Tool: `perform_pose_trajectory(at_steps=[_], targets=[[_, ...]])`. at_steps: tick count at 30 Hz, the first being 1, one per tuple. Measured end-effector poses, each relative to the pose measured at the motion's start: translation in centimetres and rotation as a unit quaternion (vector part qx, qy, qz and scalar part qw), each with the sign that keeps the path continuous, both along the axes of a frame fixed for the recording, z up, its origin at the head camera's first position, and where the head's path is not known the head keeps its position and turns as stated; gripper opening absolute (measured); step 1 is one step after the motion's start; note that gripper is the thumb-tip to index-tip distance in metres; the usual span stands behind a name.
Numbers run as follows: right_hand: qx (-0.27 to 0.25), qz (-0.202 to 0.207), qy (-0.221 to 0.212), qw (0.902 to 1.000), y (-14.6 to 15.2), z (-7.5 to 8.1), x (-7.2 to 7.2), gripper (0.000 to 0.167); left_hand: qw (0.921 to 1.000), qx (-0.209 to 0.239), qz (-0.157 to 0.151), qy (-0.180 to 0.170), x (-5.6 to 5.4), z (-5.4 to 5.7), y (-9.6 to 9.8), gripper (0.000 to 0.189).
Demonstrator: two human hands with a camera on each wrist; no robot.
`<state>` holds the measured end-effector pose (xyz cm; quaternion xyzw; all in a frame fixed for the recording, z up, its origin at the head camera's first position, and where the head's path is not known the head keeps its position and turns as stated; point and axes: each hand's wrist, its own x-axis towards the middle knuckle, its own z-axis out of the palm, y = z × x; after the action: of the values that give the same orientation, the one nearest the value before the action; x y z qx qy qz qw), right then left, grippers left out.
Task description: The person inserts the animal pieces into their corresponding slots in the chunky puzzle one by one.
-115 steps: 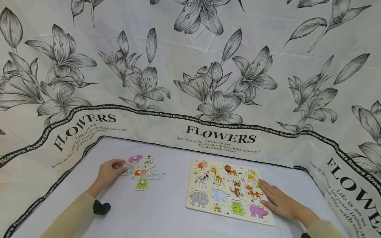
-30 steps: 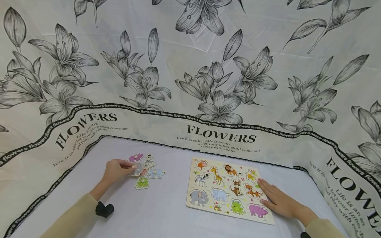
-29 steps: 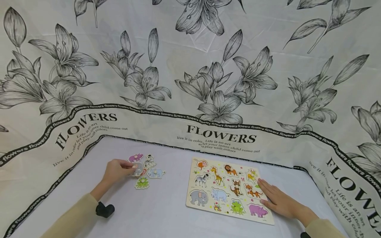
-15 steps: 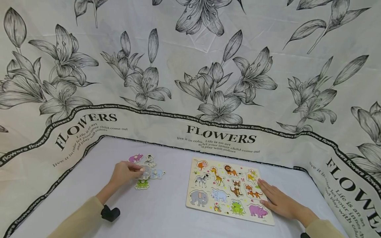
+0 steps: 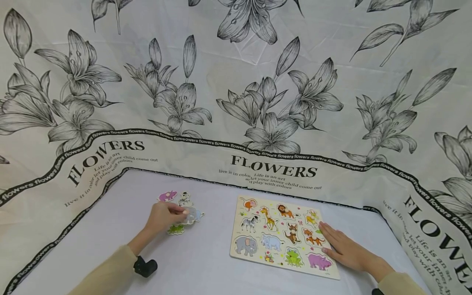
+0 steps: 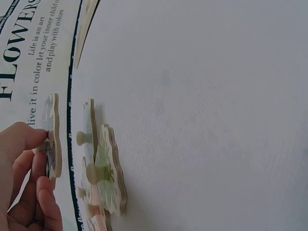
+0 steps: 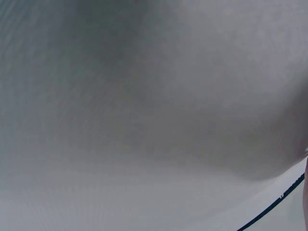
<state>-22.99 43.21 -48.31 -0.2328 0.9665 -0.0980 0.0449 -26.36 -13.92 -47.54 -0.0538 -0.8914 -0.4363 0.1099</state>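
My left hand (image 5: 162, 221) pinches the knob of a grey elephant puzzle piece (image 5: 191, 216). In the left wrist view this piece (image 6: 56, 144) is raised off the cloth. From the head it overlaps the blue rhino piece (image 5: 200, 214). A frog piece (image 5: 177, 230) lies just below the hand, while the hippo piece (image 5: 167, 196) and zebra piece (image 5: 185, 198) lie beyond it. The monkey piece is hidden in the head view. My right hand (image 5: 348, 250) lies with extended fingers on the right edge of the wooden animal puzzle board (image 5: 236, 229).
White cloth (image 5: 214, 246) spreads between the loose pieces and the board. Behind stands a flower-printed curtain (image 5: 206, 164) with a black border. A black device (image 5: 145, 267) sits at my left wrist. The right wrist view is mostly blurred cloth (image 7: 144, 202).
My left hand took the elephant piece from the left of the cluster and has carried it rightward, over the monkey piece and now over the rhino piece. The right hand has stayed at the board.
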Motion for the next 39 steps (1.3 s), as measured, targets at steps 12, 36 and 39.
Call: perform_pose_trajectory(at_steps=[12,36,39], targets=[[-0.001,-0.006,0.000,1.0000,-0.1,0.1,0.1,0.071,0.9995,0.017,-0.023,0.014,0.2,0.1,2.7,0.010],[-0.003,0.004,0.011,0.9999,-0.2,0.3,0.1,0.070,0.9965,0.024,-0.078,0.019,1.3,-0.1,7.5,0.009],[-0.006,0.002,0.006,1.0000,-0.3,0.4,0.1,0.070,0.9953,0.028,-0.090,0.021,1.3,-0.2,8.1,0.009]])
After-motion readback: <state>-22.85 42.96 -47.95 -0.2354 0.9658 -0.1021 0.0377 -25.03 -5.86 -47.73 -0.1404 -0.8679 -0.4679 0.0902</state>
